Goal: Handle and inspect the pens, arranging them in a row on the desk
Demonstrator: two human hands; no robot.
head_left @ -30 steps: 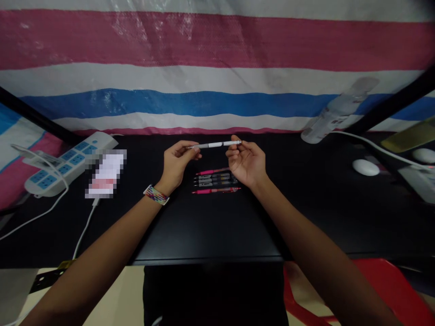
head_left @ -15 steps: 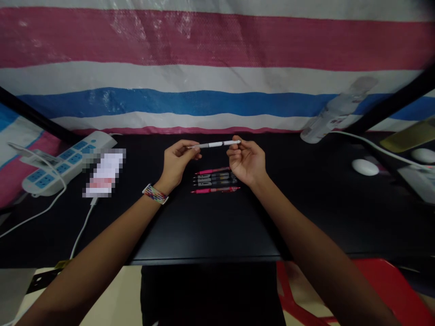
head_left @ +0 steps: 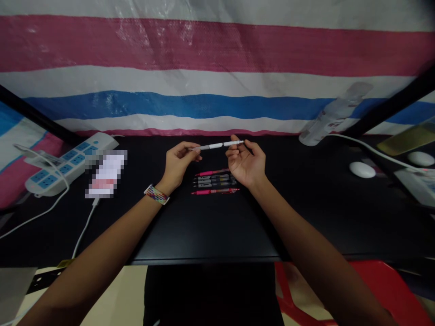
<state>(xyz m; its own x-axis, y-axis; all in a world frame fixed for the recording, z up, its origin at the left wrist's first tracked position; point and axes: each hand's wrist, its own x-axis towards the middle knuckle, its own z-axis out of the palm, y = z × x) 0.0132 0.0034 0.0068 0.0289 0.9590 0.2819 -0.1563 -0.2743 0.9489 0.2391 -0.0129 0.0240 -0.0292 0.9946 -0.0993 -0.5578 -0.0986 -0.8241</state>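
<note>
A white pen (head_left: 216, 145) is held nearly level above the black desk, its right end slightly higher. My left hand (head_left: 178, 164) is closed, pinching the pen's left end between thumb and fingers. At the pen's right end is my right hand (head_left: 247, 164), palm up, thumb and a fingertip closed on its tip. Below the pen several others lie side by side on the desk: a pink pen (head_left: 210, 172) at the back, dark and clear pens (head_left: 212, 181) in the middle, and another pink pen (head_left: 215, 191) in front. My right hand hides some of their right ends.
On the left are a power strip (head_left: 68, 163), a blurred-out phone (head_left: 108, 174) and white cables. A clear bottle (head_left: 328, 120) leans at the back right, near a white mouse (head_left: 362, 170). The black desk's front edge (head_left: 204, 261) faces me; a red stool (head_left: 384, 285) stands below right.
The thumb and fingertip of my right hand have shifted slightly at the pen's right end. The camera view has moved a little; the pens on the desk lie as before.
</note>
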